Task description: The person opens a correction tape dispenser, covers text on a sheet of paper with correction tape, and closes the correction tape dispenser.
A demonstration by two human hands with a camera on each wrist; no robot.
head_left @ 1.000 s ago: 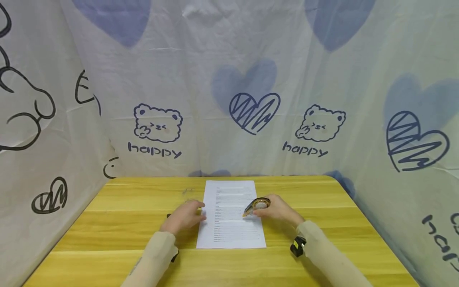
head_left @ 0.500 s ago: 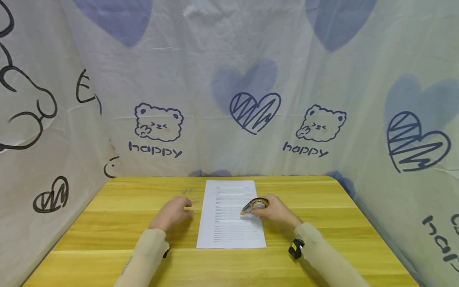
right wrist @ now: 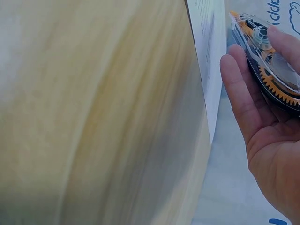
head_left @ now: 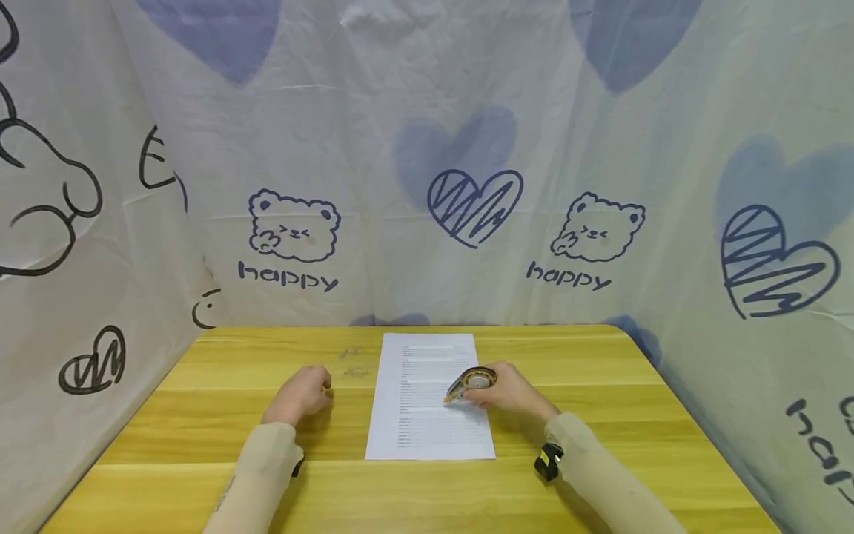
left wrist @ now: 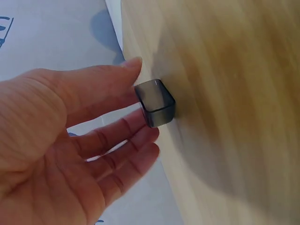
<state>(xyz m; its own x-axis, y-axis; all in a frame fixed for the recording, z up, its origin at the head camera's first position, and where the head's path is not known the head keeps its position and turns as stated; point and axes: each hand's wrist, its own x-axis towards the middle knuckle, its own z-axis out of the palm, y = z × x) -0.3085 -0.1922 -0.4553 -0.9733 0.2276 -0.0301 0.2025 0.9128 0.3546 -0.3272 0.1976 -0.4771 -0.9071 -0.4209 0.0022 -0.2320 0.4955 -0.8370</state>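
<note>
My right hand (head_left: 510, 391) holds a correction tape dispenser (head_left: 477, 379) over the right part of a printed sheet of paper (head_left: 416, 437). Its orange tip points down and left, close over the printed lines. In the right wrist view, the clear body and orange gear of the dispenser lie between thumb and fingers. Left of the sheet, my left hand (head_left: 299, 394) is just above the table. The left wrist view has it pinching a small translucent dark grey cap (left wrist: 158, 104) between thumb and fingers. In the head view the left fingers hide that cap.
The sheet lies flat on a yellow wood-grain table (head_left: 373, 497). White curtains (head_left: 394, 267) with bear and heart drawings enclose the table at the back and on both sides. Faint marks show on the table left of the sheet.
My left hand has moved left, away from the sheet's left edge. My right hand has shifted slightly left with the correction tape dispenser. The sheet stays in place.
</note>
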